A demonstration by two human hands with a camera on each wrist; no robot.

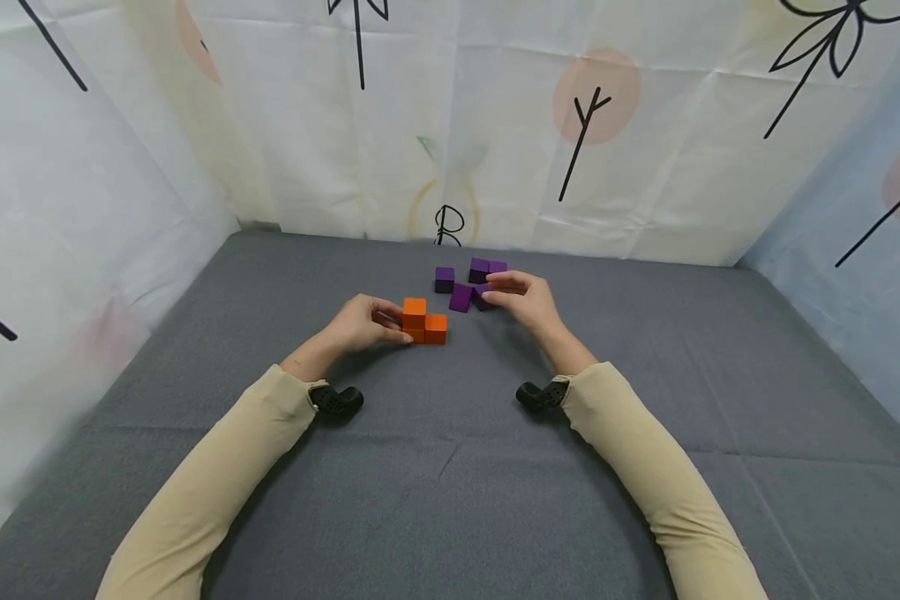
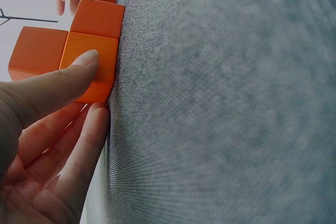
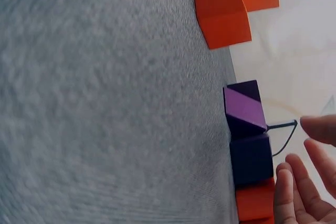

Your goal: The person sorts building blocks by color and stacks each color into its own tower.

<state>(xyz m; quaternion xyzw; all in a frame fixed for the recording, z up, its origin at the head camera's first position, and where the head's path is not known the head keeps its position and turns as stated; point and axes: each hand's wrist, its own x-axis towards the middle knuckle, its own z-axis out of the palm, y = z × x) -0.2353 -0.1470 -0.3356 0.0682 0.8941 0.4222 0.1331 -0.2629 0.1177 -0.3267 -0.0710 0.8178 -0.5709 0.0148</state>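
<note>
My left hand (image 1: pixel 367 323) grips the left lower cube of an orange cube group (image 1: pixel 435 328). In the left wrist view the thumb lies on the front face of that orange cube (image 2: pixel 102 53), fingers along its left side. One orange cube (image 1: pixel 414 312) sits on top of it, another stands at its right. My right hand (image 1: pixel 523 298) hovers over several purple cubes (image 1: pixel 461 297), fingers bent and parted from the thumb. Nothing shows between them in the right wrist view. A further orange block (image 3: pixel 255 200) stands beside a purple cube (image 3: pixel 252 159); the right hand hides it from the head view.
A grey cloth (image 1: pixel 450 492) covers the table. White patterned curtains (image 1: pixel 495 125) hang behind and at both sides. One purple cube (image 1: pixel 444 280) stands slightly apart, left of the others. Each wrist wears a black camera mount (image 1: pixel 337 401).
</note>
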